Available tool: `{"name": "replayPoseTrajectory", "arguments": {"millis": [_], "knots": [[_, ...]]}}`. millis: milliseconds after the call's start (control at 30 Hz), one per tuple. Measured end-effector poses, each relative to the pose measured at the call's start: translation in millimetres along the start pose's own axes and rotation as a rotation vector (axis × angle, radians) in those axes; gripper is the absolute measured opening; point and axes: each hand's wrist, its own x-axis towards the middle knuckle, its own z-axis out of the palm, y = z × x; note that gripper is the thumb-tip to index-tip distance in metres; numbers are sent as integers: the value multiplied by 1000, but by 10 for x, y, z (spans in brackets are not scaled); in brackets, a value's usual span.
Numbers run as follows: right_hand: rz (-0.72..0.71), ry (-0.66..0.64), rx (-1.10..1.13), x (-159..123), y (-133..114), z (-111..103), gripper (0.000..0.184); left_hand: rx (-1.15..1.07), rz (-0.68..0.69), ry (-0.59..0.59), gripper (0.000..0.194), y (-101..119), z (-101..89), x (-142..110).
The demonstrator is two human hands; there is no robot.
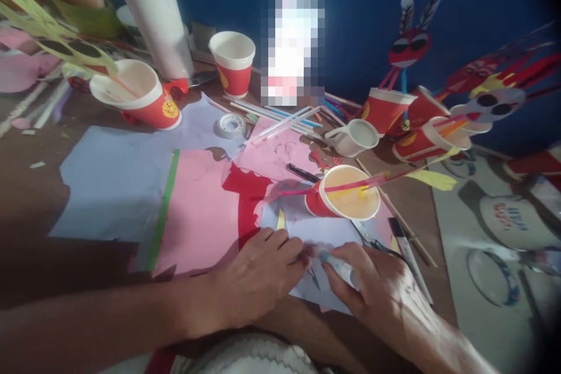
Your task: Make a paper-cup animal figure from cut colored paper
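Low over the near edge of the table, my right hand (381, 286) is wrapped round a whitish glue stick (344, 269), its bluish end pointing left. My left hand (263, 280) is closed right beside that end, its fingertips pressed down on something small that they mostly hide. Under both hands lies pale blue paper (298, 228). Just beyond them a red and white paper cup (350, 193) leans over with a pink straw across its mouth. Scissors (372, 239) lie partly beneath my right hand, near a marker (409, 257).
Pink paper (197, 204) and a larger blue sheet (118, 181) cover the left. A tape roll (231, 125), straws (280, 120) and a white mug (357, 137) sit farther back. Cups with paper puppets (409, 49) stand at the right, a white cylinder (151, 11) at the back left.
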Motion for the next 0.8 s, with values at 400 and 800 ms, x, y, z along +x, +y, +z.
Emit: {"name": "replayPoseTrajectory", "arguments": {"millis": [400, 800], "knots": [[13, -38, -69, 20, -29, -38, 12, 64, -12, 2, 33, 32, -11, 59], [-11, 36, -93, 72, -32, -66, 17, 78, 4, 7, 30, 20, -32, 64]]}}
